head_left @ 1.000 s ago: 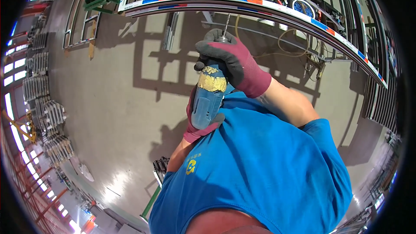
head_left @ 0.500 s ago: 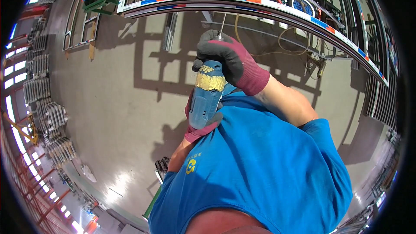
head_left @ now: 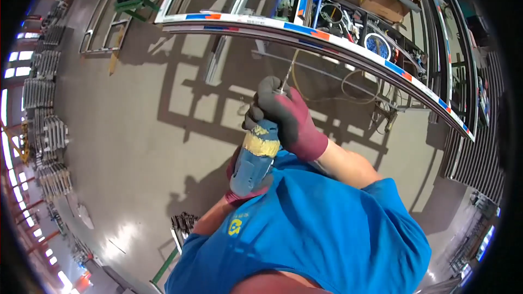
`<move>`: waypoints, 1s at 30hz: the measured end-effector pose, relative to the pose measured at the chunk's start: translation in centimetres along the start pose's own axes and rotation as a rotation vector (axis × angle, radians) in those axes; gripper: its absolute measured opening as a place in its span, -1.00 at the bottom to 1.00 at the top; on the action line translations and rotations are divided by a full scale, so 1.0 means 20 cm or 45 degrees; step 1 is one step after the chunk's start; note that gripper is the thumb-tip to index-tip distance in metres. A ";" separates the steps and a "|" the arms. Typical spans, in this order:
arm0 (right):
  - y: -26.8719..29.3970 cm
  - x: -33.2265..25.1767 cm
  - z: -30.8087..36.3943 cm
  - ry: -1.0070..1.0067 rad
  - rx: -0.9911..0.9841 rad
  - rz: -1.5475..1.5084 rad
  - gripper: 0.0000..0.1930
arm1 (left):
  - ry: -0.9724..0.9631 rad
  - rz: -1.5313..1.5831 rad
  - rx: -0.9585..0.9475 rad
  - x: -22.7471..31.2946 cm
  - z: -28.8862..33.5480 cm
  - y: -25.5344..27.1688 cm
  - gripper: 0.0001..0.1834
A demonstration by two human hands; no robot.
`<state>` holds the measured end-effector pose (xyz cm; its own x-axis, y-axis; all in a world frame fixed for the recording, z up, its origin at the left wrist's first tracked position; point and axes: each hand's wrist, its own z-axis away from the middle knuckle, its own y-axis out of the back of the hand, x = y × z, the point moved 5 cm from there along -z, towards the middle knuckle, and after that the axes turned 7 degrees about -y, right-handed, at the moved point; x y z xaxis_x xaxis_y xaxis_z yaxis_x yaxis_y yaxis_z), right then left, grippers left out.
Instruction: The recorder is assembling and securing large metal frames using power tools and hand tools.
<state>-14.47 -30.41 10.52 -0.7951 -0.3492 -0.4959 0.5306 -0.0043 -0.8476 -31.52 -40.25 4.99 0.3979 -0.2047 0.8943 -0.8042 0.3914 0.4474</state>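
A blue power drill (head_left: 253, 166) with worn yellow tape round its body points away from me. Its long thin bit (head_left: 289, 72) reaches toward the near bar of a dark metal frame (head_left: 348, 46) edged with white, blue and orange protective film. Whether the tip touches the bar, I cannot tell. My right hand (head_left: 289, 114), in a maroon and grey glove, is closed round the front of the drill by the chuck. Under the rear of the drill is my left hand (head_left: 248, 193), gloved alike and closed on it; the drill body hides most of its fingers.
Beyond the bar are a blue bin (head_left: 286, 2), a cardboard box (head_left: 384, 2) and a tray of tools. A yellowish hose (head_left: 327, 99) loops below the frame. Stacked metal profiles (head_left: 476, 125) stand at right; a green stand (head_left: 136, 2) is at far left.
The drill and both hands sit lower in the picture, and more of the bit shows. The whole view has shifted too, with the frame's right end lower. Both hands keep hold of the drill.
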 end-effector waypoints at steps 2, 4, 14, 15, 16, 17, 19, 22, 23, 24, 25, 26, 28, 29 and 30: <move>0.03 -0.02 -0.01 0.034 0.030 0.047 -0.81 | 0.189 0.570 0.191 0.00 -0.03 -0.04 -0.35; 0.00 -0.04 0.00 0.022 0.062 0.006 -0.81 | 0.128 0.541 0.232 0.01 -0.05 -0.05 -0.33; 0.06 0.04 0.05 0.026 0.318 -0.198 -0.84 | 0.006 0.474 0.076 -0.24 0.05 -0.13 -0.08; 0.07 0.05 0.05 0.028 0.323 -0.190 -0.84 | -0.070 0.470 0.191 -0.16 0.01 -0.10 -0.14; 0.08 0.05 0.05 0.025 0.342 -0.214 -0.84 | -0.147 0.465 0.307 -0.11 -0.01 -0.06 -0.19; 0.08 0.07 0.04 0.021 0.360 -0.238 -0.84 | -0.148 0.471 0.309 -0.17 0.00 -0.06 -0.19; 0.09 0.10 0.03 0.065 0.302 -0.224 -0.78 | -0.352 -0.513 0.038 -0.36 0.04 -0.12 -0.31; 0.09 0.16 0.04 0.108 0.119 -0.138 -0.36 | -0.288 0.138 -0.151 -0.33 -0.10 -0.04 -0.31; 0.11 0.21 0.07 0.117 0.125 -0.136 -0.36 | -0.161 0.667 0.005 -0.25 -0.14 0.04 -0.27; 0.12 0.24 0.10 0.175 0.134 0.022 -0.25 | -0.168 0.677 0.006 -0.24 -0.18 0.06 -0.27; 0.13 0.24 0.11 0.233 0.145 0.179 -0.14 | -0.119 0.946 -0.079 -0.24 -0.22 0.06 -0.23; 0.16 0.24 0.11 0.152 0.134 0.128 0.08 | -0.054 1.207 -0.154 -0.22 -0.23 0.07 -0.18; 0.14 0.20 0.14 0.230 0.125 0.357 0.31 | -0.029 1.397 -0.216 -0.14 -0.36 0.10 -0.15; 0.16 0.19 0.15 0.183 0.220 0.401 0.35 | 0.001 1.575 -0.273 -0.13 -0.41 0.10 -0.11; 0.17 0.16 0.17 0.177 0.325 0.488 0.21 | 0.001 1.485 -0.398 -0.20 -0.45 0.09 -0.14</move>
<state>-14.15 -34.75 6.68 -0.5507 -0.2417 -0.7989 0.8344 -0.1360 -0.5341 -30.62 -30.73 2.24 -0.4962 0.4168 0.7616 -0.5383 0.5406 -0.6466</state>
